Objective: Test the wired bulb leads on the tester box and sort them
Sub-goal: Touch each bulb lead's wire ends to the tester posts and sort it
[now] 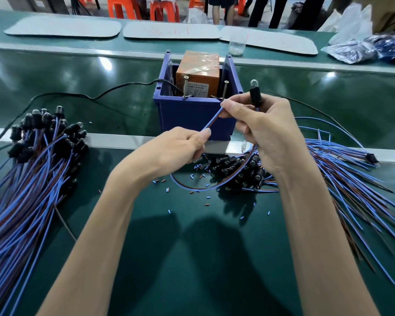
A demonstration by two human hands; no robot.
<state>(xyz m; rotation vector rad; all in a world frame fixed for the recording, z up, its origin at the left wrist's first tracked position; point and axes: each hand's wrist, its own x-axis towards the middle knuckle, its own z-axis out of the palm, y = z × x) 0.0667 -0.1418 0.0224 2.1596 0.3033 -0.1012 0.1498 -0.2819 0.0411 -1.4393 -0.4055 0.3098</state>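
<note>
Left grip [180,147] and right grip [267,133] are both closed on one wired bulb lead [211,123], pinched taut between them just in front of the tester box [196,115], with its bulb upright above the right fingers. On the green surface [169,247], a bundled pile [32,174] is laid at left and a looser heap [333,179] is spread at right.

- We see bright, even light from overhead, with white glare spots on the glossy green belt [55,71].
- Soft double shadows of the forearms [105,224] fall on the near mat [192,258].
- Wide-angle distortion bends the rails [114,139], and the right lead pile [351,190] smears toward the edge.
</note>
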